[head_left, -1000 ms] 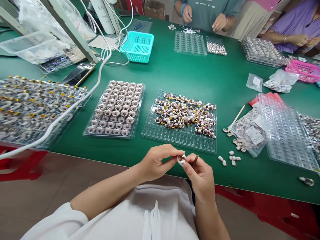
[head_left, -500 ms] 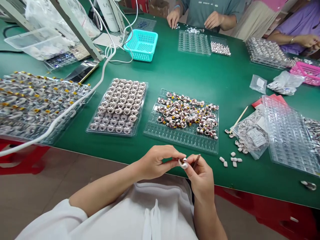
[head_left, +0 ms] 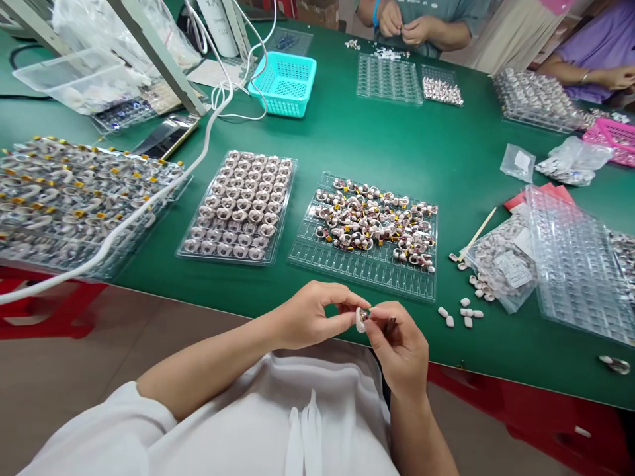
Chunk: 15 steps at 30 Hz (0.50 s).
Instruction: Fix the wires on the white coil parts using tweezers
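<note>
Between the fingertips of both hands is a small white curved piece (head_left: pixel 360 320) with a dark and metallic inside, looking like an earphone shell. My left hand (head_left: pixel 315 316) pinches it from the left between thumb and fingers. My right hand (head_left: pixel 401 345) closes on its right side, thumb and index finger against it. A thin dark brown tool (head_left: pixel 391 324) is tucked in the right hand's curled fingers; most of it is hidden. Just beyond the hands lies a clear tray (head_left: pixel 360 270) with a heap of small white, dark and yellow-tabbed parts (head_left: pixel 372 221).
Left stand a tray of cup-shaped pieces (head_left: pixel 241 205) and stacked filled trays (head_left: pixel 74 205). A white cable (head_left: pixel 149 208) crosses there. Right are loose white caps (head_left: pixel 465 313), a bag of caps (head_left: pixel 506 264) and clear trays (head_left: pixel 575 264). A turquoise basket (head_left: pixel 288 109) and co-workers' hands (head_left: pixel 404 25) are farther back.
The white piece has turned between my fingertips to stand more upright. The brown tool now shows less above my right hand. Across the table a co-worker's hands have come together.
</note>
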Each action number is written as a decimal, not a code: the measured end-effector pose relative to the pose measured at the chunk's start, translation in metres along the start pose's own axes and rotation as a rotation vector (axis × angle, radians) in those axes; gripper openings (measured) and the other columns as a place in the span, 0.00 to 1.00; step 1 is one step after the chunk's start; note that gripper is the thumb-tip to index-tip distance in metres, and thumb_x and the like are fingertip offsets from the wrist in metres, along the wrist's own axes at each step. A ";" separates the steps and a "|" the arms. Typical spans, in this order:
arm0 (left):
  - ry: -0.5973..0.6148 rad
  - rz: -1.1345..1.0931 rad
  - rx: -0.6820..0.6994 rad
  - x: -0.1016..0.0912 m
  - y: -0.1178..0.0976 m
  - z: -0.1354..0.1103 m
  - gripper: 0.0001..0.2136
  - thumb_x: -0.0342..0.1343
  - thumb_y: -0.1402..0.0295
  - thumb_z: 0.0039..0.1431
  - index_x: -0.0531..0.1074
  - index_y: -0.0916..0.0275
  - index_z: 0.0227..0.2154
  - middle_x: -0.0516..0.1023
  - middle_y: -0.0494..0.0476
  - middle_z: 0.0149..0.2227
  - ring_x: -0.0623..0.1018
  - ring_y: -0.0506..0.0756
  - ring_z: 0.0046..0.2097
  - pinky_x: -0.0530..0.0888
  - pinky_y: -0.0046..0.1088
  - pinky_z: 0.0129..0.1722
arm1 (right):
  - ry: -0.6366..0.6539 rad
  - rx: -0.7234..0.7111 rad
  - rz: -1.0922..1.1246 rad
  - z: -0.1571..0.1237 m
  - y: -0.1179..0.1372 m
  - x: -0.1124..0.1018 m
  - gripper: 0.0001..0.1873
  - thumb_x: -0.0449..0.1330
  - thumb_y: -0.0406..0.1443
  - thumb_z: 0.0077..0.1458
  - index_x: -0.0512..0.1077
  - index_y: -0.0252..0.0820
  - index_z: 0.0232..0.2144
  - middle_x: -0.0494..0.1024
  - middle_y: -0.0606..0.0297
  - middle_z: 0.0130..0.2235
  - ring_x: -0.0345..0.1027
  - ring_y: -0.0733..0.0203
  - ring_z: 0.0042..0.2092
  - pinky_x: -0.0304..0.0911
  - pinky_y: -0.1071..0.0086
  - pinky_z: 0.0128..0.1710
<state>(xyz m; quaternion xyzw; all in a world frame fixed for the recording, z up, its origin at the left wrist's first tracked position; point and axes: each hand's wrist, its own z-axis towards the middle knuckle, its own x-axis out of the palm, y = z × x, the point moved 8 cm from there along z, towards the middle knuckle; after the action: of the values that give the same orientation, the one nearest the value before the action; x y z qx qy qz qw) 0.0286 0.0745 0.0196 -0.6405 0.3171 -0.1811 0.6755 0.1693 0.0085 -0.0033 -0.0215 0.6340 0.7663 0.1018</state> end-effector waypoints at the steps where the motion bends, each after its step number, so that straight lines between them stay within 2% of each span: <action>1: -0.014 -0.027 -0.037 0.001 0.004 0.000 0.12 0.58 0.70 0.60 0.80 0.68 0.44 0.84 0.60 0.35 0.81 0.54 0.36 0.75 0.26 0.37 | -0.016 -0.066 -0.045 0.000 0.006 0.000 0.13 0.62 0.27 0.59 0.75 0.48 0.43 0.75 0.65 0.38 0.70 0.65 0.35 0.65 0.73 0.28; 5: -0.063 -0.196 -0.189 0.006 0.020 -0.003 0.11 0.60 0.67 0.59 0.80 0.69 0.40 0.83 0.61 0.34 0.80 0.54 0.35 0.76 0.28 0.37 | -0.070 -0.298 -0.227 -0.002 0.024 0.002 0.23 0.61 0.22 0.57 0.76 0.50 0.50 0.76 0.63 0.39 0.71 0.65 0.36 0.67 0.73 0.28; 8: -0.085 -0.329 -0.260 0.010 0.027 -0.005 0.11 0.62 0.65 0.57 0.80 0.69 0.39 0.82 0.60 0.32 0.79 0.53 0.34 0.75 0.27 0.36 | -0.090 -0.406 -0.313 -0.007 0.028 0.002 0.27 0.61 0.21 0.56 0.75 0.52 0.52 0.76 0.63 0.38 0.71 0.66 0.33 0.68 0.73 0.26; 11: -0.096 -0.425 -0.287 0.013 0.031 -0.008 0.11 0.63 0.66 0.57 0.80 0.68 0.39 0.82 0.58 0.31 0.78 0.52 0.32 0.74 0.26 0.34 | -0.106 -0.458 -0.356 -0.011 0.026 0.000 0.25 0.60 0.22 0.57 0.75 0.52 0.52 0.77 0.63 0.37 0.70 0.67 0.29 0.69 0.73 0.25; 15: -0.101 -0.421 -0.281 0.014 0.031 -0.009 0.11 0.62 0.66 0.57 0.80 0.68 0.39 0.83 0.59 0.33 0.79 0.52 0.33 0.75 0.26 0.35 | -0.142 -0.524 -0.414 -0.013 0.028 0.000 0.21 0.61 0.25 0.58 0.75 0.50 0.50 0.78 0.64 0.35 0.73 0.64 0.30 0.72 0.69 0.28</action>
<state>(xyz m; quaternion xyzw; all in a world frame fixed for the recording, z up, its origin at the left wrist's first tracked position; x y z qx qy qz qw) 0.0277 0.0617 -0.0136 -0.7882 0.1647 -0.2396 0.5424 0.1632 -0.0093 0.0217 -0.1217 0.3888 0.8659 0.2902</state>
